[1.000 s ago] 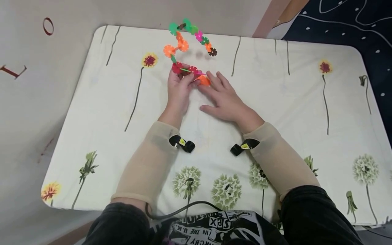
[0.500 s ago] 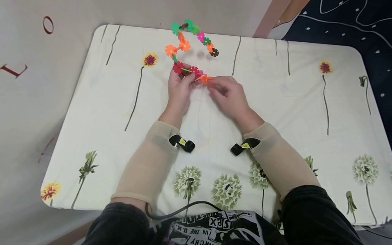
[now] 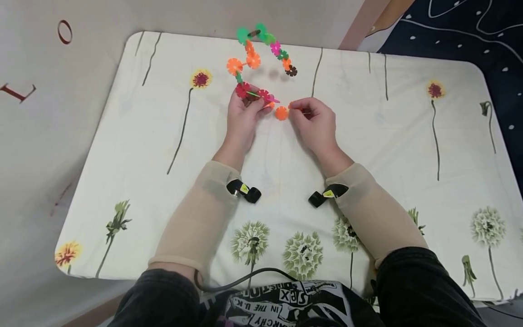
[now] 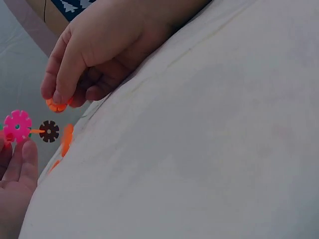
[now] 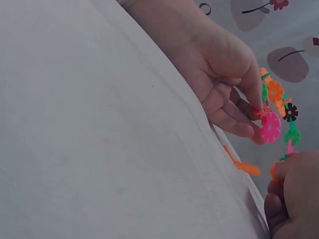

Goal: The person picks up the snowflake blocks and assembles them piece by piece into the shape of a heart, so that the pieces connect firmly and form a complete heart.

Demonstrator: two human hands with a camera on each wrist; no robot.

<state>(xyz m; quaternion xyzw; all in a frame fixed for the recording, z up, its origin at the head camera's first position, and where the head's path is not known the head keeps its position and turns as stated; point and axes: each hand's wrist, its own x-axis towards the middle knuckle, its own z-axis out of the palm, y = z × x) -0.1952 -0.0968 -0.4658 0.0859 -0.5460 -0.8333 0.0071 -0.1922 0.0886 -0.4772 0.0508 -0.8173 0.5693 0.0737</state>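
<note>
My left hand [image 3: 241, 113] holds one end of a chain of interlocking plastic flower discs [image 3: 253, 60], thumb on top near its red discs [image 3: 242, 90] and a pink disc [image 5: 270, 126]. The rest of the chain arches away beyond the fingers, in orange, green and pink, and ends in a dark brown disc [image 3: 291, 71]. My right hand [image 3: 316, 122], just to the right, pinches an orange disc [image 4: 57, 106] between thumb and fingertips; most of that disc is covered. Between the hands a loose orange disc [image 3: 281, 113] lies on the tablecloth, with more orange partly behind the left fingertips.
A white tablecloth [image 3: 380, 136] with printed flowers and dandelions covers the table. Walls stand along its left and far sides, and dark patterned fabric [image 3: 502, 86] lies beyond the right edge. Each forearm wears a beige sleeve with a small black camera [image 3: 245, 190]; a cable [image 3: 245, 275] crosses near the body.
The right hand, spread over the orange discs at first, has curled its fingers, picked one and drawn it to the right. The left hand and the chain have shifted slightly right.
</note>
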